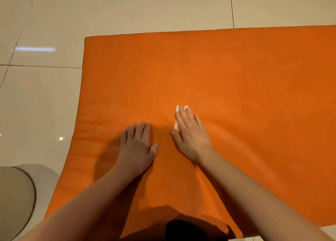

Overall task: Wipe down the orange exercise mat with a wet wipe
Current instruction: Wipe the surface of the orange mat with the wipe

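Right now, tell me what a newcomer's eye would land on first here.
The bright orange textured exercise mat fills most of the view, lying on glossy beige floor tiles. Near its middle, the right hand presses a small white wet wipe flat, while the left hand rests open beside it.

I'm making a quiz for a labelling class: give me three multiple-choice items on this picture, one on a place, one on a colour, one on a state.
1. Where on the mat does the wet wipe lie?
A) under the fingers of the right hand
B) at the far left corner
C) by the near edge
2. What colour is the wipe?
A) blue
B) white
C) green
3. How does the left hand lie?
A) in a fist
B) raised in the air
C) flat on the mat
Answers: 1 A, its corners peek out beside those fingers; 2 B, it shows white against the orange; 3 C, palm down, fingers straight.
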A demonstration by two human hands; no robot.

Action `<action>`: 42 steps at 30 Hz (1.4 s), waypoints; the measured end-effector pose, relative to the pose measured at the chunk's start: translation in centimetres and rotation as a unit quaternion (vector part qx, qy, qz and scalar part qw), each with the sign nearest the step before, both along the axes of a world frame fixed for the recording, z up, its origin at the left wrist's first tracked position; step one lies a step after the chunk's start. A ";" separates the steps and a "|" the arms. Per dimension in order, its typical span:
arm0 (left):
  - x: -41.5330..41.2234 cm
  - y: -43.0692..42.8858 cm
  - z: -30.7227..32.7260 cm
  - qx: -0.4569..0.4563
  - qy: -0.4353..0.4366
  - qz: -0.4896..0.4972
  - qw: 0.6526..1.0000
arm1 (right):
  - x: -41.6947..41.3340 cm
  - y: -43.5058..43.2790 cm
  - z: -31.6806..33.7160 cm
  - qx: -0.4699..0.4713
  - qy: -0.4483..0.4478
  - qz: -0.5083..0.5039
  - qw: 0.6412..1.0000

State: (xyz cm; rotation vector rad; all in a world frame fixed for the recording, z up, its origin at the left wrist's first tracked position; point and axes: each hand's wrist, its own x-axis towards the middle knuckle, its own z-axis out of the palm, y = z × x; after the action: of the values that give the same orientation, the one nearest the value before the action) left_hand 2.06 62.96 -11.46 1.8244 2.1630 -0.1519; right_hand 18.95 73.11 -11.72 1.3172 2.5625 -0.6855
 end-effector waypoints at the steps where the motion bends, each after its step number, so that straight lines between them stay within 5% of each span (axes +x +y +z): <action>1: -0.3 0.9 0.1 0.014 -0.010 0.001 1.000 | 0.4 0.0 -0.1 0.003 0.001 0.012 1.000; 7: -1.4 5.5 -0.2 -0.048 0.018 0.002 0.999 | 1.8 1.9 -0.6 0.023 0.020 0.096 0.995; 13: -1.4 4.8 -0.4 -0.043 0.041 -0.016 0.998 | -1.9 5.9 -1.1 0.050 -0.011 -0.077 0.996; 18: -1.5 4.9 -0.8 -0.041 0.036 -0.025 0.998 | -2.3 5.6 -0.6 0.066 0.033 0.122 0.990; 24: -1.4 5.0 -0.7 -0.044 0.034 -0.021 0.998 | -3.3 10.1 -1.1 0.069 -0.007 -0.054 0.996; 29: -1.7 4.9 -0.7 -0.022 0.012 -0.034 0.999 | -2.9 9.4 -0.8 0.070 0.012 0.108 0.992; 35: -1.9 5.2 -0.4 -0.014 0.023 -0.047 0.999 | -4.1 12.6 -1.3 0.081 -0.007 -0.026 0.996; 42: -4.3 12.5 0.4 -0.014 0.006 -0.047 0.999 | -3.0 10.8 -1.4 0.065 0.040 0.058 0.995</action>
State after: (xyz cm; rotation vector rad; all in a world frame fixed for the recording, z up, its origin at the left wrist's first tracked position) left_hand -2.23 75.48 -11.03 1.9153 2.0731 -0.2142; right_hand 16.00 83.96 -13.11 1.1871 2.7648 -0.5682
